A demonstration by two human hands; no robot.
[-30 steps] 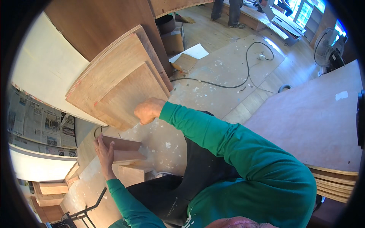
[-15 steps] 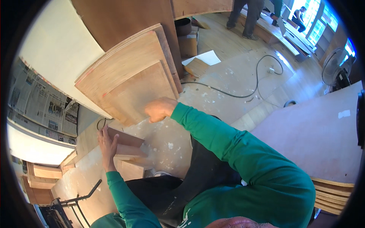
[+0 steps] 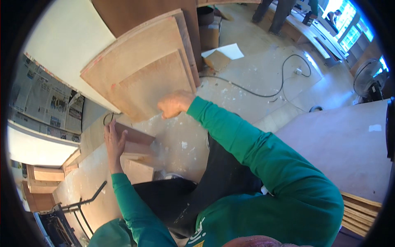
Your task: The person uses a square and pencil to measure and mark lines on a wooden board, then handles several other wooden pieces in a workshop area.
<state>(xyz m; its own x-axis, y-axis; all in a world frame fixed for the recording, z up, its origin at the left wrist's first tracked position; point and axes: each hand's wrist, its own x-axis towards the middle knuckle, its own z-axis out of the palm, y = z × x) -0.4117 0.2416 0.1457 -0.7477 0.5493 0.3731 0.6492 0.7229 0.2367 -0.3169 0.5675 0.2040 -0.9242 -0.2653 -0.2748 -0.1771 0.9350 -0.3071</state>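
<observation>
My left hand (image 3: pixel 115 144) lies with straight fingers, thumb apart, against the near-left end of a reddish-brown wooden board (image 3: pixel 138 134). That board stands on edge above smaller pale wooden pieces (image 3: pixel 139 169) by my legs. My right hand (image 3: pixel 177 103) is curled closed, knuckles up, in front of the lower right part of a small plywood panel (image 3: pixel 154 82). Whatever its fingers hold, if anything, is hidden. Larger plywood panels (image 3: pixel 142 47) lean behind the small one.
A black cable (image 3: pixel 251 94) snakes across the paint-spotted floor. Stacked sheets (image 3: pixel 337 144) stand at right, below a fan (image 3: pixel 366 80). A black metal frame (image 3: pixel 78 206) is at lower left. A co-worker's legs (image 3: pixel 275 16) and a bench (image 3: pixel 302 29) are at the back.
The view has tilted, so most things sit higher in the picture. Both hands keep about the same places relative to the board and the panels.
</observation>
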